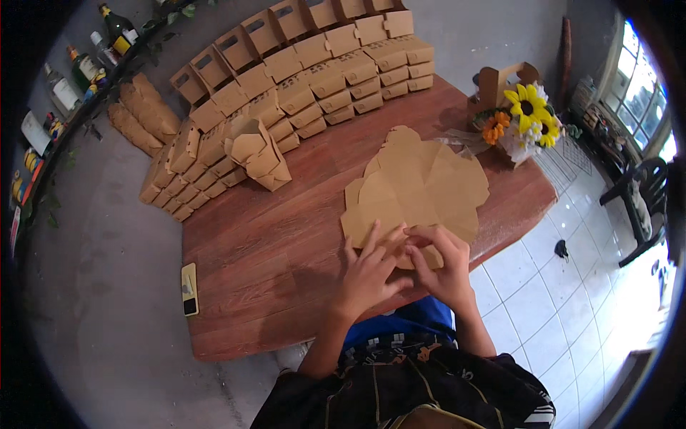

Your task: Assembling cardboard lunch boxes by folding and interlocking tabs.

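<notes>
Flat brown cardboard box blanks (429,175), with scalloped edges and crease lines, lie stacked on the near right part of the wooden table. My left hand (368,275) rests at their near left edge, fingers stretched out over the cardboard. Beside it, my right hand (446,264) is bent, with thumb and forefinger closed on the near flap of the top cardboard blank. The fingertips of both hands nearly meet, and part of that flap is hidden under them.
Folded cardboard boxes (314,86) stand in stacked rows along the table's far side. One box with raised flaps (257,157) stands before them. Artificial flowers (525,118) sit at the right corner. A phone-like yellow object (189,286) lies at the left edge. Bottles (86,64) line a shelf.
</notes>
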Demonstrator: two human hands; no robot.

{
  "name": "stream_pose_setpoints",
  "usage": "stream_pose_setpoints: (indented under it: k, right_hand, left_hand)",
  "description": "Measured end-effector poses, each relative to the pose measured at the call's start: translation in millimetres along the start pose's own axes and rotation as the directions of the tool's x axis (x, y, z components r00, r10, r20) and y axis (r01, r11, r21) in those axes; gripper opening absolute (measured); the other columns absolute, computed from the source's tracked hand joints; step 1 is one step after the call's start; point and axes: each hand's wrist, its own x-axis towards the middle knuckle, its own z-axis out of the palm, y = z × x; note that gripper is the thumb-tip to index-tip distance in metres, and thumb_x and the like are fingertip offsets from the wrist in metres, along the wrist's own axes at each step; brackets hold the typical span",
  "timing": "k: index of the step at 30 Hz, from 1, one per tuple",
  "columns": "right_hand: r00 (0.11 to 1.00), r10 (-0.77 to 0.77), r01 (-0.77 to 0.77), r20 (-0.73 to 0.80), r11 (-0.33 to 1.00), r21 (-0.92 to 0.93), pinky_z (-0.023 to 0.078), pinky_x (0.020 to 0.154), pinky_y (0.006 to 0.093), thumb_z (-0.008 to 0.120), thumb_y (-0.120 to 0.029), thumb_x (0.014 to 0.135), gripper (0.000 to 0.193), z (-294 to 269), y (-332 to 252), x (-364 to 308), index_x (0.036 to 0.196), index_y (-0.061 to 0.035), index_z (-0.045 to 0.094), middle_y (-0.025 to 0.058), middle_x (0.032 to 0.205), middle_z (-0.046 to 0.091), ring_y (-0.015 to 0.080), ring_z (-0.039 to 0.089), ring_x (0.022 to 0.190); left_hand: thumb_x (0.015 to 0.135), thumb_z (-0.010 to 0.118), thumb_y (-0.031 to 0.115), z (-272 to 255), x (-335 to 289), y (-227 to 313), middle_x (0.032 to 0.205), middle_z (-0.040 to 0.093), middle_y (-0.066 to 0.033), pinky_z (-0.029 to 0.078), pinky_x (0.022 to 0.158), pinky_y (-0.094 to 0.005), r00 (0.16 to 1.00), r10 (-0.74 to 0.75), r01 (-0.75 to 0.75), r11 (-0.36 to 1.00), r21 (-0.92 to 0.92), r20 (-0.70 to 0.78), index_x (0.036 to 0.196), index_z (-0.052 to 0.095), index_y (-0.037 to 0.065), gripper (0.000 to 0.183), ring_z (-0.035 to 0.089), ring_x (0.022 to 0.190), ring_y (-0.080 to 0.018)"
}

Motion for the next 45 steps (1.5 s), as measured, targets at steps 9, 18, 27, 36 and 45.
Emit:
stream_pose_setpoints:
  k: [9,18,27,36,45]
  right_hand:
    - [0.858,-0.018,-0.147,-0.514,0.949,-0.279,0.049,0.082,0.0365,0.066,0.003,0.083,0.019,-7.8,1.4,-73.2,0.102,0.0031,0.063,0.0153,0.094,0.065,0.0275,0.063,0.088]
    - [0.973,0.099,-0.173,0.206,0.910,0.378,0.046,0.103,0.0468,0.088,-0.025,0.076,0.100,99.9,-27.0,-63.6,0.154,-0.0048,0.028,0.0218,0.143,0.047,0.0368,0.053,0.128]
    - [0.743,0.543,-0.664,0.392,0.523,0.535,0.053,0.089,0.0312,0.066,0.006,0.090,0.065,148.4,-14.4,-70.2,0.144,-0.0022,0.030,0.0152,0.128,0.056,0.0214,0.062,0.113]
    - [0.807,0.296,-0.590,0.512,0.346,0.730,0.051,0.097,0.0366,0.068,0.001,0.089,0.080,128.5,-31.5,-63.2,0.155,-0.0013,0.022,0.0165,0.148,0.042,0.0240,0.051,0.129]
    - [0.946,-0.256,0.207,0.201,0.950,0.235,0.044,0.107,0.0460,0.090,-0.026,0.072,0.094,123.8,-58.7,-2.4,0.152,-0.0092,0.045,0.0265,0.156,0.033,0.0440,0.045,0.137]
  left_hand:
    - [0.092,0.065,0.005,-23.1,-24.4,-44.0,0.112,0.073,-0.0073,0.052,0.092,-0.0466,0.968,-0.080,0.038,0.983,-0.178,-0.237,0.118,0.070,0.011,0.027,0.070,0.104,-0.0272]
    - [0.100,0.065,0.014,-98.0,-138.1,-83.7,0.137,0.057,-0.0124,0.051,0.099,-0.0363,0.098,-0.988,-0.029,0.120,-0.992,-0.122,0.143,0.045,0.001,0.049,0.058,0.121,-0.0183]
    - [0.088,0.076,0.005,-73.6,-193.5,-51.1,0.149,0.043,-0.0261,0.040,0.112,-0.0498,0.371,-0.929,0.326,0.137,-0.935,-0.007,0.160,0.014,0.007,0.095,0.044,0.140,-0.0337]
    - [0.088,0.072,0.020,-102.9,-144.6,-46.5,0.162,0.033,-0.0159,0.030,0.118,-0.0534,0.920,-0.327,0.372,0.904,-0.212,0.217,0.156,0.037,0.008,0.077,0.031,0.149,-0.0431]
    - [0.100,0.056,0.045,-115.2,-175.3,-91.9,0.160,0.037,-0.0196,0.029,0.120,-0.0455,0.957,-0.259,0.217,0.340,-0.915,0.131,0.154,0.037,-0.001,0.073,0.036,0.147,-0.0331]
